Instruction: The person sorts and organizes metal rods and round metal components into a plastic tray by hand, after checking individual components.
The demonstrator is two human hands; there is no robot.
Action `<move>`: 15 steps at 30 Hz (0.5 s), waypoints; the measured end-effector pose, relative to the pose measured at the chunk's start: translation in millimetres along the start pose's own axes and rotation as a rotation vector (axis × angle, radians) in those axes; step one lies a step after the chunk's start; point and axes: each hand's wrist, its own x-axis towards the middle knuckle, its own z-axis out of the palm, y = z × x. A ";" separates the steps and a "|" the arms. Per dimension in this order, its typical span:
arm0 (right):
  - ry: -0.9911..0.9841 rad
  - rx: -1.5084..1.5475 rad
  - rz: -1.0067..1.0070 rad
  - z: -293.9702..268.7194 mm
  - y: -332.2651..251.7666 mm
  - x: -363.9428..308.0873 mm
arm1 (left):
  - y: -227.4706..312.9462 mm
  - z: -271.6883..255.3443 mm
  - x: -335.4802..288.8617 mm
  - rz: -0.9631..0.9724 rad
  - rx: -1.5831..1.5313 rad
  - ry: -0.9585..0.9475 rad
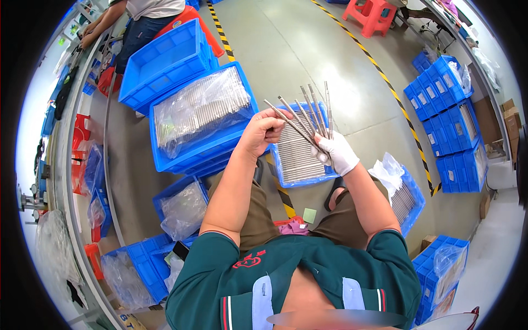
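My right hand, in a white glove, grips the lower ends of several slim metal rods, which spread upward like a fan. With bare fingers curled, my left hand holds the leftmost metal rod near its upper part. That rod's lower end still meets the bunch at the gloved fingers. Below both hands stands a blue crate with a row of similar rods lying side by side in it.
Left of my hands, a stacked blue crate holds rods under clear plastic. Another blue crate with rods and a plastic bag is by my right knee. A co-worker is at the far-left bench. Crate stacks line the right side.
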 end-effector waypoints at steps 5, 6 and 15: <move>0.007 -0.023 -0.007 -2.1 0.9 1.1 | -3.1 2.2 1.3 0.053 0.047 0.058; 0.004 -0.026 -0.008 -2.6 1.0 1.0 | -2.6 2.1 1.6 0.054 0.048 0.058; -0.057 0.040 0.053 -1.5 -0.9 -1.3 | -3.1 8.0 2.9 0.111 0.161 0.131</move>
